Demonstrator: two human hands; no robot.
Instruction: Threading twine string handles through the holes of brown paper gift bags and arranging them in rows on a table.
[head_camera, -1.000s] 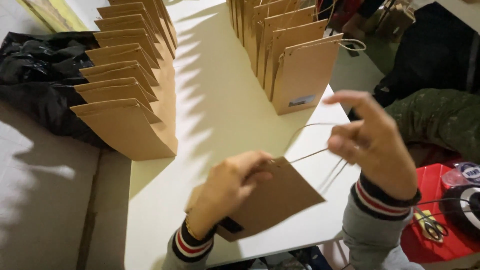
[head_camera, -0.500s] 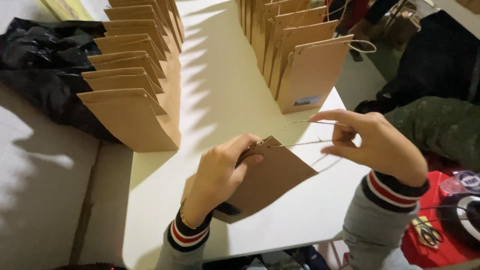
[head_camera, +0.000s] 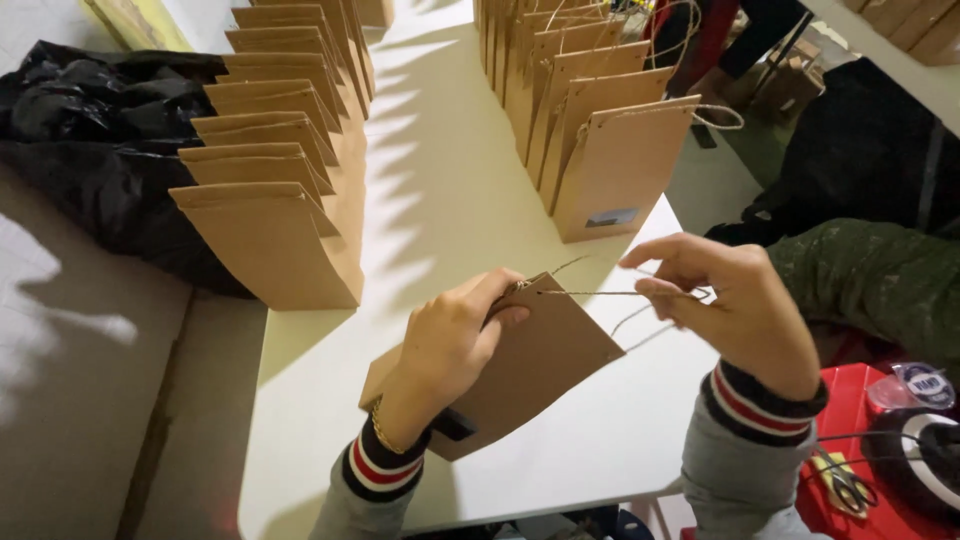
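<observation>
**Cord drawn taut at the bag's top edge**

While the left hand (head_camera: 445, 345) clamps the flat bag (head_camera: 520, 365) near its top corner, fingers curled over the paper, the right hand (head_camera: 735, 305) pinches the cord (head_camera: 600, 293) between thumb and fingertips. That cord runs straight and tight from the right fingers across to the bag's top edge under the left fingertips; a slack loop hangs just below the right fingers. The bag lies tilted on the table (head_camera: 440, 200), close to the near edge.

By the look of it, the step in hand is fitting the cord handle. Pulling it snug calls for a firm left grip and a steady, level draw.

Beyond the left fingers stands a row of bags (head_camera: 270, 240); beyond the right fingers, a second row (head_camera: 610, 170) with cords already on.
</observation>
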